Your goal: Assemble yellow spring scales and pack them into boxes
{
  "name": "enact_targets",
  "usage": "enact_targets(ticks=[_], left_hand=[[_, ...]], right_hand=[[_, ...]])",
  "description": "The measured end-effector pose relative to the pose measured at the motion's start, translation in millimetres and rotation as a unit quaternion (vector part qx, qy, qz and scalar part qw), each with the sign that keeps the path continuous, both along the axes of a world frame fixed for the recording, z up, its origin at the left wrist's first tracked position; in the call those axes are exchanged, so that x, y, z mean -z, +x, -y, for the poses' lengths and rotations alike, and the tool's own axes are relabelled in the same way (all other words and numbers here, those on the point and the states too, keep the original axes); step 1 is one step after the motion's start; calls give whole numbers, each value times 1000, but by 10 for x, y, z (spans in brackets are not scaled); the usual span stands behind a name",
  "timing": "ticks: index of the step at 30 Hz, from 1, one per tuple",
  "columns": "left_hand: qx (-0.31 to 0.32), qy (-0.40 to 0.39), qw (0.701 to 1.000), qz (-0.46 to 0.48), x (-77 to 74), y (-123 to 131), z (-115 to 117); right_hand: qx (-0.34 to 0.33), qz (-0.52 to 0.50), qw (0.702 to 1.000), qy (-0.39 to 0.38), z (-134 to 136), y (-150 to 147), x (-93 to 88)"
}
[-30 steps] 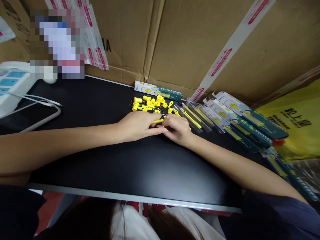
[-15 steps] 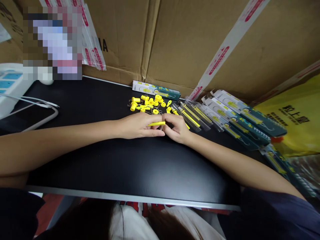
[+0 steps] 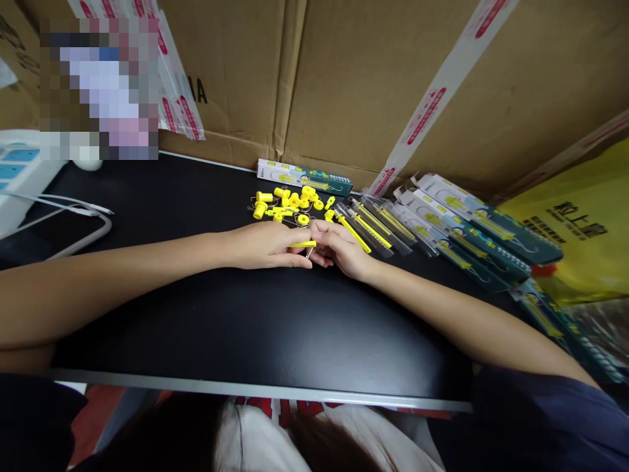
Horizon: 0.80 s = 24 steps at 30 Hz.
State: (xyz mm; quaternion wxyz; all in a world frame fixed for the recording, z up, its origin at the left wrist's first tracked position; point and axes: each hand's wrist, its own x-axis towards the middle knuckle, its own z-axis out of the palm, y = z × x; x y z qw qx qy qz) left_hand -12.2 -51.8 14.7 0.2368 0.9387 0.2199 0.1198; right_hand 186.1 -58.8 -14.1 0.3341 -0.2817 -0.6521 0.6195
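**Hand and Part Positions at the Worktop**

Left hand (image 3: 268, 244): lies palm down on the black worktop (image 3: 236, 321), fingers narrowed, pinches a thin yellow rod (image 3: 303, 244) at the fingertips. Holds the rod roughly level, just above the surface, near the middle of the worktop.

Right hand (image 3: 344, 250): rests on the worktop just beside the left, fingers curled in. Meets the left fingertips at the free end of the rod. Cannot tell whether it grips or only touches the rod.

Just behind both hands: a loose pile of small yellow parts (image 3: 289, 199), spread flat on the worktop.

To the right of the pile: clear sleeves (image 3: 376, 226) with yellow rods inside, laid side by side and slanting; further right, a row of green-and-white printed packs (image 3: 472, 229), overlapping. One more pack (image 3: 304, 176) against the back edge.

Along the back: cardboard boxes (image 3: 354, 78) with printed tape. At far right, a yellow bag (image 3: 574, 229). At far left, a white power strip (image 3: 17, 177) and a white cable (image 3: 59, 200).
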Motion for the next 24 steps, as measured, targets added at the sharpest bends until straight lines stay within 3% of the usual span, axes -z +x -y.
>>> enact_targets(ticks=[16, 24], left_hand=[[8, -113, 992, 64, 7, 20, 13], [28, -58, 996, 61, 5, 59, 65]], right_hand=[[22, 10, 1000, -7, 10, -25, -29], [43, -11, 999, -21, -11, -28, -34]])
